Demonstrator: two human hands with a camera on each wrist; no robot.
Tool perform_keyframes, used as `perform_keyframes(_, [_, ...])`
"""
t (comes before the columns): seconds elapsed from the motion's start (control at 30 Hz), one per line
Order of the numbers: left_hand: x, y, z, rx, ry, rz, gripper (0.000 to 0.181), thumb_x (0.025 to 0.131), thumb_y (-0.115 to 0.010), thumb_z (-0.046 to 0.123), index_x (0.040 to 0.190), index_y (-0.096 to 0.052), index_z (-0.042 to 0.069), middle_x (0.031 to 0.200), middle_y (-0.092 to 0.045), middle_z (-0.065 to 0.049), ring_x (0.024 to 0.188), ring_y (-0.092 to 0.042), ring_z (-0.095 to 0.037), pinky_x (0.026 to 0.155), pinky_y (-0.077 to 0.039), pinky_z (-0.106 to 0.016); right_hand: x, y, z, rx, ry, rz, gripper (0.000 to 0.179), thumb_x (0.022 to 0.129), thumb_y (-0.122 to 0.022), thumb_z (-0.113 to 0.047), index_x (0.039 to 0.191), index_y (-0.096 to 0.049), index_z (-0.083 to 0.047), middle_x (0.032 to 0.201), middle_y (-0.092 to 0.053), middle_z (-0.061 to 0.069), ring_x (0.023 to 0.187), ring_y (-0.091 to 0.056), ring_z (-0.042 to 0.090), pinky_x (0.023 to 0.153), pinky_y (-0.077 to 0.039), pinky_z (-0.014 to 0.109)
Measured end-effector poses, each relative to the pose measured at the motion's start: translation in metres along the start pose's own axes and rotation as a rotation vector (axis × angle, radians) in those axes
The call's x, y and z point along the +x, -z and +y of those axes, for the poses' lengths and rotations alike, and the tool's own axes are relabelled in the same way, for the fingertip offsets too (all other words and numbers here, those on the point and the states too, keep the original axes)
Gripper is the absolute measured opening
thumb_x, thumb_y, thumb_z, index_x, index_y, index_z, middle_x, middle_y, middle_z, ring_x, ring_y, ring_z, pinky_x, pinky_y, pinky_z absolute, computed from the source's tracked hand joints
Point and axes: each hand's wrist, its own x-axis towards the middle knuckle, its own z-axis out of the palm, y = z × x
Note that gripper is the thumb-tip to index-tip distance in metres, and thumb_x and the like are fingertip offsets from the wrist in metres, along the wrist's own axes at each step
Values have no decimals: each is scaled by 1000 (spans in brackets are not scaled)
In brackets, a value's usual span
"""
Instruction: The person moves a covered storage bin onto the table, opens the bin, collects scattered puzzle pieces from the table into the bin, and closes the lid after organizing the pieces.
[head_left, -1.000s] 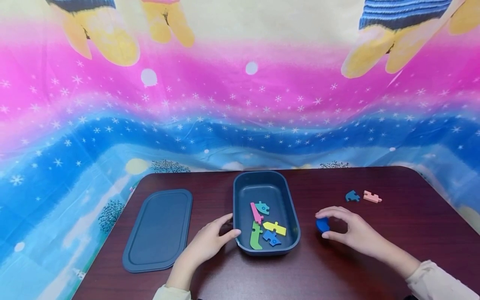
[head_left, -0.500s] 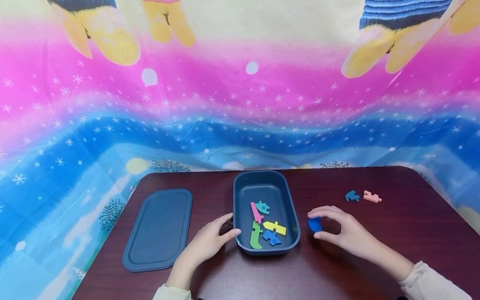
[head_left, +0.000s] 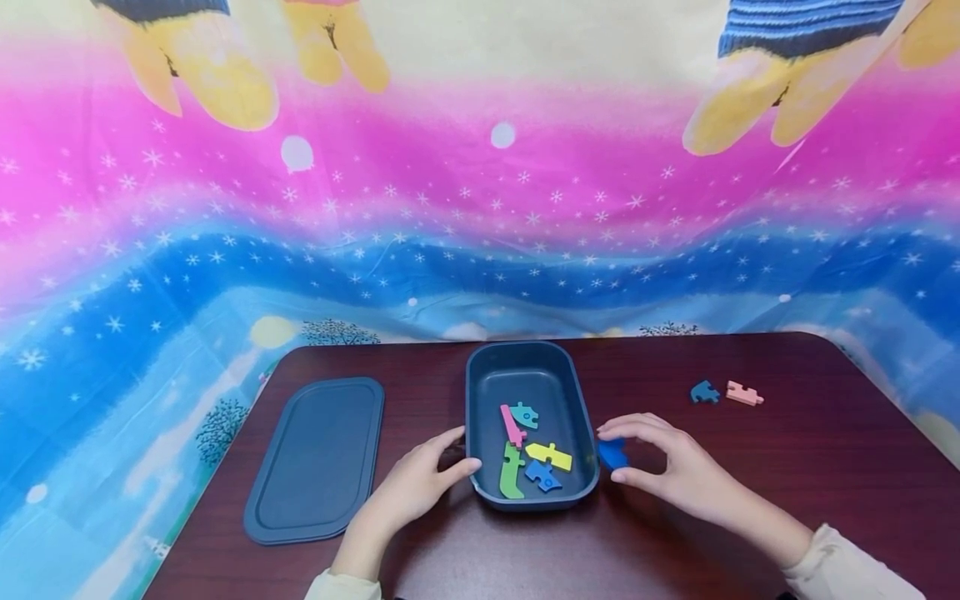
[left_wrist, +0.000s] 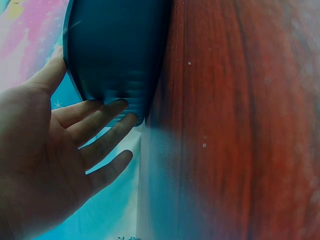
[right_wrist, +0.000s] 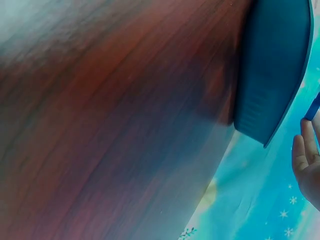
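My right hand (head_left: 678, 467) pinches a dark blue puzzle piece (head_left: 613, 454) between thumb and fingers, right beside the right rim of a dark grey-blue box (head_left: 534, 503). In the right wrist view only a sliver of that blue piece (right_wrist: 313, 108) shows above the fingertips. My left hand (head_left: 427, 479) rests against the box's left side, thumb at the rim and fingers along the outer wall (left_wrist: 117, 50). Inside the box lie a pink piece (head_left: 513, 425), a teal one (head_left: 527, 415), a yellow one (head_left: 553, 457), a green one (head_left: 511, 475) and a blue one (head_left: 543, 475).
The box's matching lid (head_left: 318, 458) lies flat on the dark red wooden table (head_left: 480, 558), left of the box. At the back right are a dark teal puzzle piece (head_left: 703, 392) and a pale pink one (head_left: 743, 393). A printed cloth (head_left: 450, 250) hangs behind the table.
My right hand has moved left with the blue puzzle piece, from over the table to the box's right rim. The left hand, box and lid have stayed put.
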Motion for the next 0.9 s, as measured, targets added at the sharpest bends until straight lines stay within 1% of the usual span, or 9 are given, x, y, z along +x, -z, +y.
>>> perform_keyframes(0.23, [0,0,0,2,-5,-2,68,94,-61,54,148,-47,17,142,-54,-8,129,-51,-30,102,-42,-57,7,-8,-4,35,31,-3,41,82,-82,-13,121,-68,-15,123,-63,-6,111,-55,8,87,-52,25])
perform_keyframes(0.4, [0,1,0,2,-3,-6,68,93,-61,54,148,-47,18,142,-54,-8,130,-51,-30,102,-42,-57,12,-12,-7,43,30,-8,41,82,-82,-16,121,-68,-19,123,-62,-7,111,-56,8,86,-54,30])
perform_keyframes(0.57, [0,0,-1,3,-3,-6,68,93,-61,55,148,-47,18,142,-54,-8,130,-51,-30,103,-42,-57,17,-16,-9,54,20,-20,41,83,-82,-18,121,-68,-19,123,-62,-9,113,-56,9,87,-54,32])
perform_keyframes(0.77, [0,0,-1,4,-6,-5,68,94,-61,54,148,-47,17,142,-55,-8,129,-51,-30,102,-42,-57,21,-19,-13,73,28,-18,42,83,-81,-17,122,-67,-25,124,-62,-7,115,-55,9,90,-52,28])
perform_keyframes(0.83, [0,0,-1,4,-4,-6,68,94,-61,54,148,-47,17,141,-55,-8,129,-52,-30,102,-42,-56,22,-19,-14,79,35,-15,42,84,-81,-17,123,-67,-24,124,-62,-6,115,-55,10,91,-51,26])
perform_keyframes(0.9, [1,0,-1,5,-3,-7,68,93,-61,55,148,-47,17,141,-55,-8,129,-52,-30,102,-43,-56,24,-20,-15,83,35,-15,41,84,-81,-17,123,-67,-23,124,-63,-5,115,-55,10,91,-52,27])
